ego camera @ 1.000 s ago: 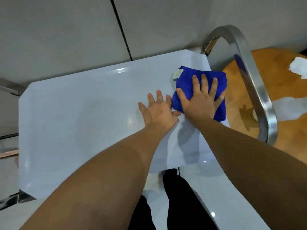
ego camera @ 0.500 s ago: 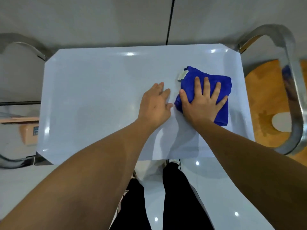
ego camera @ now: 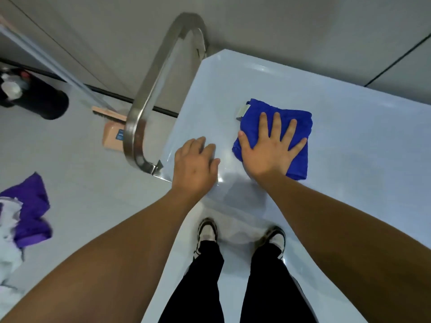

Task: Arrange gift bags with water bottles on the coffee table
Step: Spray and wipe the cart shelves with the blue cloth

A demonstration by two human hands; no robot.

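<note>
Shiny grey floor tiles sit under your coffee table (ego camera: 349, 183), which fills the right side of the frame with its smooth pale blue top. Your right hand (ego camera: 271, 148) lies flat and wide, fingers spread, pressing a folded blue cloth (ego camera: 300, 164) onto the table near the middle of the frame. Your left hand (ego camera: 196, 164) rests on the table's near left corner, fingers a little bent, holding nothing. A curved metal leg (ego camera: 149, 89) stands just left of the table. A purple cloth (ego camera: 32, 213) lies on the floor at the lower left.

No gift bags or water bottles show yet. The blue cloth looks soft, light and floppy, and it should slide easily on the slick top. Keep your palm flat on its middle to push it, or pinch one folded edge to lift it
</note>
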